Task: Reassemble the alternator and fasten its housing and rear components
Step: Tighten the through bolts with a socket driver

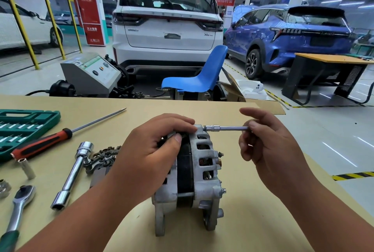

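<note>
A grey cast alternator (199,176) stands on its mounting lugs in the middle of the cardboard-covered table (253,201). My left hand (151,150) grips its top and left side, thumb on the black stator band. My right hand (267,146) pinches the end of a thin chrome socket extension (226,128) that lies level. Its socket sits on a bolt at the housing's top right edge. A through bolt (185,194) shows along the lower side. A dark rear part with fins (103,158) lies on the table left of the alternator, partly behind my left hand.
Left of the alternator lie a chrome tube wrench (70,176), a red-and-black screwdriver (46,142), a ratchet (17,209), a loose socket (27,168) and a green tool case (24,128). A blue chair (198,77), a grey machine (91,73) and parked cars stand beyond the table.
</note>
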`<move>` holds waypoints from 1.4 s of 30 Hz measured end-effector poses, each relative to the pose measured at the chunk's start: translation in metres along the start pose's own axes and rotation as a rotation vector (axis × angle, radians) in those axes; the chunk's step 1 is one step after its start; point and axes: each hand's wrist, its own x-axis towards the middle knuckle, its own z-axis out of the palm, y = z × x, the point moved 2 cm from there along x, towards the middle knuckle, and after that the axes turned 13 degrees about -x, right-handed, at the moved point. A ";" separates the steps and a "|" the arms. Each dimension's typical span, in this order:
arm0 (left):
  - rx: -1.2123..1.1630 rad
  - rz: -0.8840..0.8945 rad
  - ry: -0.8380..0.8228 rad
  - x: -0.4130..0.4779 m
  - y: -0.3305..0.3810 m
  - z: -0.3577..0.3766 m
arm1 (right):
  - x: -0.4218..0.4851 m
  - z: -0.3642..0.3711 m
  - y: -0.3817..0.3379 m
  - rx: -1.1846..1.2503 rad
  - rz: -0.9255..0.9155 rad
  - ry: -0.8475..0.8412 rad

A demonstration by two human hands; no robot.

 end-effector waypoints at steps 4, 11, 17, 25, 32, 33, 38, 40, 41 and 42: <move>0.005 -0.019 -0.060 0.004 0.001 -0.003 | 0.000 -0.003 -0.002 -0.015 -0.065 0.019; -0.032 -0.064 -0.107 0.006 0.005 -0.005 | -0.001 -0.001 0.002 0.010 -0.046 0.032; -0.065 -0.092 -0.125 0.007 0.004 -0.008 | 0.000 0.000 0.004 0.006 -0.020 0.014; -0.086 -0.075 -0.134 0.008 0.001 -0.011 | -0.004 0.000 -0.001 -0.031 -0.089 0.032; -0.092 -0.038 -0.081 0.005 -0.002 -0.007 | -0.006 0.001 -0.007 -0.058 -0.088 0.031; -0.093 -0.035 -0.079 0.005 -0.002 -0.007 | -0.006 0.001 -0.007 -0.051 -0.091 0.027; -0.094 -0.039 -0.070 0.004 -0.001 -0.007 | -0.006 0.003 -0.003 -0.055 -0.090 0.035; -0.084 -0.043 -0.069 0.005 -0.002 -0.007 | -0.006 0.002 -0.004 -0.036 -0.103 0.034; -0.082 -0.044 -0.069 0.005 -0.003 -0.007 | -0.006 0.001 -0.005 -0.026 -0.118 0.029; -0.082 -0.044 -0.068 0.005 -0.003 -0.007 | -0.006 0.000 -0.006 -0.021 -0.131 0.026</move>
